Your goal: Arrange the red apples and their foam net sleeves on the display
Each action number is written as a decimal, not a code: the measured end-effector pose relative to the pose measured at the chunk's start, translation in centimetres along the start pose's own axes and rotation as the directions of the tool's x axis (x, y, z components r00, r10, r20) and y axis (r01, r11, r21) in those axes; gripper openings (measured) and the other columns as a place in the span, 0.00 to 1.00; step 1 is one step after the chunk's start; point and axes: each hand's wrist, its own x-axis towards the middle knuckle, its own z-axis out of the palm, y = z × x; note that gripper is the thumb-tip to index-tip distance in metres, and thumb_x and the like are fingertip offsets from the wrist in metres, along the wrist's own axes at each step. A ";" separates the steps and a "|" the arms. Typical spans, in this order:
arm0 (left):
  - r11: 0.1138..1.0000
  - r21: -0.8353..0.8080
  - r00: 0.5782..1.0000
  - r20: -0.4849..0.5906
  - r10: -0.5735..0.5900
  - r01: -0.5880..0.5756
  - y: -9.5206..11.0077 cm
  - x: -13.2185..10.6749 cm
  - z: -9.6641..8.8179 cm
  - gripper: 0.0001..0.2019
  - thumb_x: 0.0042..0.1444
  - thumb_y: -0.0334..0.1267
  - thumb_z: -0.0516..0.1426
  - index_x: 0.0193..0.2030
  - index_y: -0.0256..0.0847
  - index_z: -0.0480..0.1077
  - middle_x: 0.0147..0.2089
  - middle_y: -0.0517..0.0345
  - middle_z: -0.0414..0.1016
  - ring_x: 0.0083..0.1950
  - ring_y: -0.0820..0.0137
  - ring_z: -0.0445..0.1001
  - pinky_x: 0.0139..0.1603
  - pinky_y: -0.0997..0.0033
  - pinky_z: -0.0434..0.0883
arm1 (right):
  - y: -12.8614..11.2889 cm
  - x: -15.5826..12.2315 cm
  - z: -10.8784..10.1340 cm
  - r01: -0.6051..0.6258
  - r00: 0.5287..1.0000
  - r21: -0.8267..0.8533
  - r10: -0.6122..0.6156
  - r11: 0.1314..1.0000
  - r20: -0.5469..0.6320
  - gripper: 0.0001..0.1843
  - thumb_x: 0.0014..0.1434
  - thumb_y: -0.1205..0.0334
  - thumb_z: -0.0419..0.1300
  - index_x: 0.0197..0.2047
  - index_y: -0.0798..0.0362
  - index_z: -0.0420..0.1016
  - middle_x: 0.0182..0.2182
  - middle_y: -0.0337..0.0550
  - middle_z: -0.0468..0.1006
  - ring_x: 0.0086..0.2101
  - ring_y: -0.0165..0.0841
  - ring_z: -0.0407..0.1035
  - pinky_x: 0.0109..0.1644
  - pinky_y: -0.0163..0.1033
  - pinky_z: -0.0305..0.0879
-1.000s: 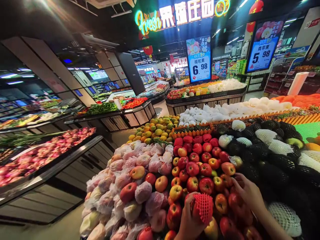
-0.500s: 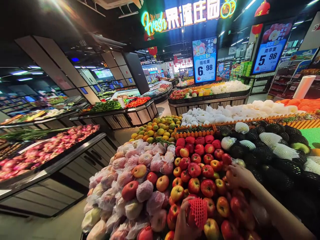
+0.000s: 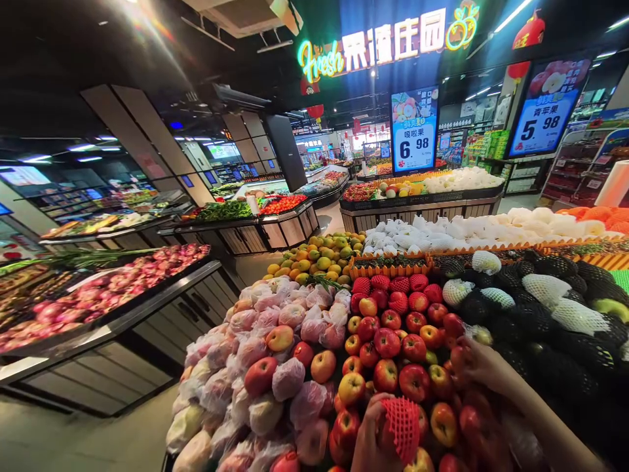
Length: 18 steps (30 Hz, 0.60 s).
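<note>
My left hand [image 3: 372, 434] is closed around an apple in a red foam net [image 3: 401, 426], low over the apple pile. The net covers the apple's right side, and my fingers hide part of the rest. At the pile's right edge, my right hand [image 3: 484, 362] has its fingers curled on a red apple [image 3: 460, 362]. Loose red and yellow apples [image 3: 414, 382] lie around both hands. Several apples in red nets [image 3: 399, 302] sit at the back of the pile.
Left of the apples is a heap of fruit in thin plastic wrap [image 3: 263, 380]. Dark netted fruit [image 3: 540, 321] lies to the right. Mangoes [image 3: 324, 262] and white-netted fruit [image 3: 417, 233] are behind. A stand of red onions [image 3: 122, 288] is across the aisle at left.
The view has shifted, so the stands appear farther right and slightly lower. A red apple now shows at my right fingertips. My left hand keeps its hold on the netted apple.
</note>
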 end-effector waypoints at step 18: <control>0.995 0.036 0.992 -0.085 -0.090 0.093 -7.1 -6.2 0.2 0.29 0.65 0.51 0.65 0.69 0.45 0.74 0.64 0.40 0.80 0.64 0.47 0.82 0.65 0.48 0.82 | -9.5 -1.8 1.4 0.010 0.999 0.230 -0.020 0.973 0.043 0.39 0.65 0.44 0.64 0.70 0.63 0.77 0.64 0.61 0.78 0.62 0.51 0.75 0.69 0.50 0.72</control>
